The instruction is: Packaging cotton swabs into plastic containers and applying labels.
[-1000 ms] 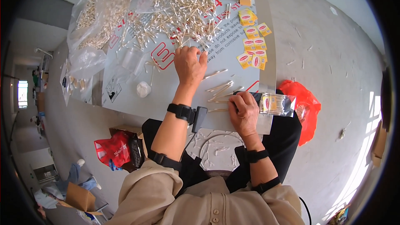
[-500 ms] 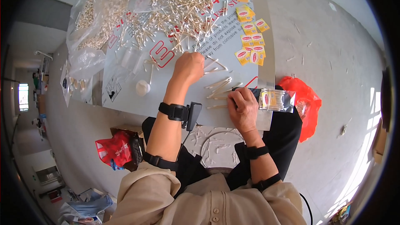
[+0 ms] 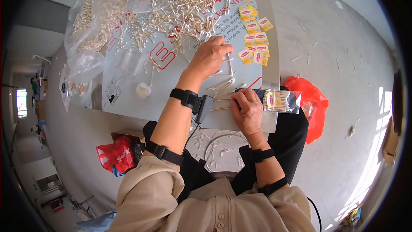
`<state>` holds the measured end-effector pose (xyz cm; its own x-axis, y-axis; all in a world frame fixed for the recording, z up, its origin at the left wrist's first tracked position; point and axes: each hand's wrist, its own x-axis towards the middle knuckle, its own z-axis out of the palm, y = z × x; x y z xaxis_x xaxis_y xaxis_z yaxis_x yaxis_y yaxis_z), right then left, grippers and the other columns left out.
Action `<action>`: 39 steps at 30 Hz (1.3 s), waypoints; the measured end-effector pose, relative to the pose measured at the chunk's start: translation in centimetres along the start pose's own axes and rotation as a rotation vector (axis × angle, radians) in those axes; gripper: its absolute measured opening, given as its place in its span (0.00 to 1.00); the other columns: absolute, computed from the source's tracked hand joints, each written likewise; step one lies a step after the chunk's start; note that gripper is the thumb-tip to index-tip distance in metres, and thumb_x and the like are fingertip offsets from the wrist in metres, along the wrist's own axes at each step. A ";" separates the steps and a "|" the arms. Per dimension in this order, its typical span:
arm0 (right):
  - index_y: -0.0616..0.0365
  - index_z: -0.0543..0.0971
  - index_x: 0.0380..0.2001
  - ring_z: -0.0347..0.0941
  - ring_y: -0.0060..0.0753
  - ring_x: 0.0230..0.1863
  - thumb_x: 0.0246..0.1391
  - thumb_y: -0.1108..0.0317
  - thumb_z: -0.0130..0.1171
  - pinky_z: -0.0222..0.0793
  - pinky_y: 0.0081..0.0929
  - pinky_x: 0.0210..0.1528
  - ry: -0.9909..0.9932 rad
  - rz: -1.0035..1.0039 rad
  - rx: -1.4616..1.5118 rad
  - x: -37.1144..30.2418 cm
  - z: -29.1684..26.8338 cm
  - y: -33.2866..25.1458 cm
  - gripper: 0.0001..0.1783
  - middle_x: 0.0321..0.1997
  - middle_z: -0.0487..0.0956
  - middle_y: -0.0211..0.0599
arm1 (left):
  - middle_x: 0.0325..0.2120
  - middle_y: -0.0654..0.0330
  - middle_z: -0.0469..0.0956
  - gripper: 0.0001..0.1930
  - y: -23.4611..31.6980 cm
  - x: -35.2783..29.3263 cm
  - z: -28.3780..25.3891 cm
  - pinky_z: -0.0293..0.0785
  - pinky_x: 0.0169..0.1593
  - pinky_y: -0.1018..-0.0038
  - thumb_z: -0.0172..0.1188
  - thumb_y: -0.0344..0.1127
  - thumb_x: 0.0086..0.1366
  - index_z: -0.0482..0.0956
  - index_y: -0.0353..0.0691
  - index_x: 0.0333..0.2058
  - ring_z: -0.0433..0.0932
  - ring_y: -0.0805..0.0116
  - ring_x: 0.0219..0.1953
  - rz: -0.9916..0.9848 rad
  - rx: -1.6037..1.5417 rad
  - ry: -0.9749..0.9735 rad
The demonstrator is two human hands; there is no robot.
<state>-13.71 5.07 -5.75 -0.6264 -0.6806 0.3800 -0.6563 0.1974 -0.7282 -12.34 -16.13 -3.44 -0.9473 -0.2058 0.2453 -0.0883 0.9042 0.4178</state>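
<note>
My left hand (image 3: 211, 56) is over the sheet-covered table, its fingers bent and drawn together. Whatever they may pinch is hidden, and a few loose cotton swabs (image 3: 231, 66) lie just below the fingertips. Closer to me, my right hand (image 3: 247, 111) rests with curled fingers on the left part of a flat plastic pack of cotton swabs (image 3: 281, 102). The pack is clear on top with a dark backing, and a yellow card shows inside. Several swabs (image 3: 222, 87) lie to the left of this hand, some with ends running up to it. Its grip is hidden under the knuckles.
A big heap of cotton swabs (image 3: 180, 6) spreads over the far table, beside a clear bag full of them (image 3: 92, 23). Small yellow cards (image 3: 256, 39) line the right side. A round white lid (image 3: 143, 90) sits at left. A red bag (image 3: 315, 111) lies beyond my right leg.
My left hand has moved right and slightly away from me, over the loose swabs. My right hand stays at the pack. The whole view has shifted slightly.
</note>
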 end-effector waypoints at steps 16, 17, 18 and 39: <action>0.55 0.76 0.26 0.72 0.41 0.32 0.42 0.76 0.62 0.70 0.35 0.35 0.005 -0.016 -0.009 0.0 0.0 0.1 0.06 0.30 0.72 0.34 | 0.28 0.59 0.73 0.04 -1.5 -0.6 -0.9 0.73 0.42 0.62 0.60 0.25 0.53 0.73 0.38 0.27 0.73 0.57 0.38 0.007 0.199 -0.089; 0.55 0.76 0.26 0.72 0.41 0.32 0.42 0.76 0.62 0.70 0.35 0.35 0.005 -0.019 -0.008 0.0 0.1 0.1 0.06 0.30 0.72 0.34 | 0.29 0.58 0.73 0.04 -1.6 -0.5 -1.0 0.73 0.42 0.62 0.60 0.26 0.53 0.73 0.37 0.26 0.73 0.57 0.39 0.063 0.262 -0.085; 0.56 0.76 0.26 0.72 0.41 0.32 0.42 0.76 0.62 0.70 0.35 0.35 0.006 -0.010 0.001 0.0 0.0 0.1 0.06 0.30 0.72 0.35 | 0.29 0.58 0.74 0.05 -1.4 -0.3 -0.9 0.74 0.42 0.62 0.61 0.27 0.53 0.73 0.37 0.26 0.74 0.57 0.39 0.124 0.320 -0.082; 0.59 0.77 0.34 0.72 0.39 0.34 0.45 0.80 0.58 0.70 0.31 0.38 0.099 0.156 0.221 -0.4 -0.3 0.3 0.10 0.38 0.74 0.40 | 0.60 0.46 0.62 0.31 7.5 -9.7 2.1 0.56 0.62 0.53 0.62 0.41 0.60 0.63 0.31 0.58 0.60 0.49 0.62 -0.330 0.187 0.115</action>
<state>-13.82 5.64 -5.98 -0.7578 -0.5800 0.2989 -0.4475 0.1285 -0.8850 -4.48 -6.60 -4.53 -0.8192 -0.5275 0.2253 -0.4464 0.8329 0.3270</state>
